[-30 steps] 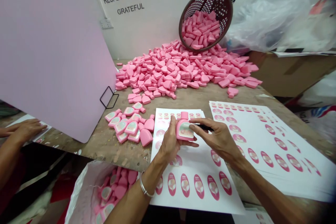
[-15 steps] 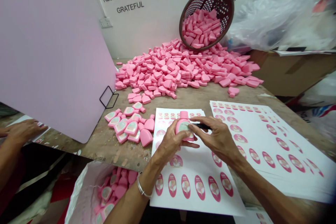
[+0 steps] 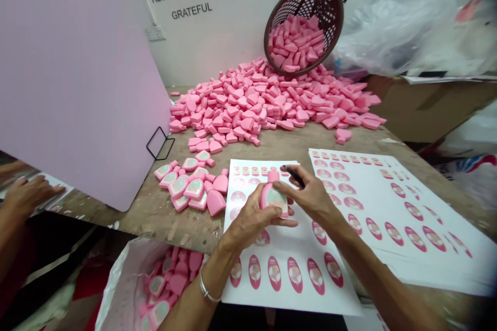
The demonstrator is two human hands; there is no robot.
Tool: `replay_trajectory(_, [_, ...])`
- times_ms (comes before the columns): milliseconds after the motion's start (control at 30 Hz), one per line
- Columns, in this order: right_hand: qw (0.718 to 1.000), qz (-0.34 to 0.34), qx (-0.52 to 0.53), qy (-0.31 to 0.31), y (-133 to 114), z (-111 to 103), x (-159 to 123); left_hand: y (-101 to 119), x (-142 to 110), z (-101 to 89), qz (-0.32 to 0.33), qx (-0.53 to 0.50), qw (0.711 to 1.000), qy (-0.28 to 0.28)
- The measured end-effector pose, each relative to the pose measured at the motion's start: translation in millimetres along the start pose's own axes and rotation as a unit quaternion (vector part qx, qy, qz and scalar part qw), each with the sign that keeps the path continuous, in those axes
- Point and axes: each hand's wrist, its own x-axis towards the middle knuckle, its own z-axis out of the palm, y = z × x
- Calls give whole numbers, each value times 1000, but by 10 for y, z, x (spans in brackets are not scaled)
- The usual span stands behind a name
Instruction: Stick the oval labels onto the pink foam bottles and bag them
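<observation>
Holding a pink bottle [image 3: 273, 197] label side up, the left hand [image 3: 248, 222] curls partway round it, fingers and palm cradling it just above a label sheet [image 3: 295, 240]. A metal bangle [image 3: 205, 289] sits on that wrist. The right hand [image 3: 308, 199] is half closed, pinching a thin black stick [image 3: 294, 176] between thumb and fingers, close to the oval label [image 3: 274, 198] on the bottle. Technique, as I judge it: keep the bottle braced and still, then press the label from its middle outward, lightly and evenly, so that its edge lies flat on the curve without trapped air.

Hard to make out: the stick's tip and exact use, whether it touches the bottle, and the label's lower edge. The hands also cover part of the sheet.

Near the bottom of the view, a white sack [image 3: 116, 282] holds labelled bottles, cut off by the frame. On the worktop [image 3: 155, 222], a small group of labelled bottles [image 3: 190, 189] lies left of the sheet, and a second label sheet [image 3: 388, 191] lies to the right. Beyond, a large heap of pink pieces [image 3: 248, 103] spreads below a tipped brown basket [image 3: 305, 2]. A lilac board [image 3: 77, 77] stands at left, and past it another person's hand [image 3: 29, 196] rests on paper, partly cut off.
</observation>
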Motion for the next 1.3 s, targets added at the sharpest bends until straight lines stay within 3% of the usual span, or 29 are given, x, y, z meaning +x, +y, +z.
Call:
replay_trajectory(167, [998, 44, 16, -46, 89, -2, -159, -41, -48, -37, 9, -53, 997, 51])
replay_trajectory(333, [996, -11, -56, -61, 326, -118, -236, -116, -125, -28, -10, -12, 998, 62])
replay_trajectory(433, [987, -67, -148, -16, 588, -146, -168, -97, -275, -159, 24, 87, 990, 108])
replay_trajectory(533, [952, -170, -253, 41, 801, -98, -117, 27, -509, -445, 96, 235, 939, 233])
replay_trajectory(667, [895, -239, -366, 86, 737, 32, -107, 391, -797, -1056, 169, 392, 817, 387])
replay_trajectory(733, [885, -290, -358, 71, 553, 166, -85, 621, -851, -1437, 196, 434, 769, 427])
replay_trajectory(800, [872, -355, -337, -2, 338, 400, -29, 836, -821, -1824, 211, 439, 753, 442])
replay_trajectory(933, [803, -401, -419, -138, 82, 1099, 214, 1115, -566, -2437, 218, 456, 756, 417])
replay_trajectory(1067, [748, -360, -503, -239, 106, 1661, 521, 1191, -286, -2719, 185, 463, 793, 350])
replay_trajectory(1133, [746, -341, -498, -282, 143, 1823, 606, 1172, -199, -2788, 156, 462, 816, 310])
replay_trajectory(1233, [776, -316, -450, -308, 186, 2004, 579, 1087, -190, -2853, 128, 462, 832, 279])
replay_trajectory(1300, [798, -311, -414, -309, 195, 2110, 431, 1014, -313, -2842, 121, 463, 837, 266])
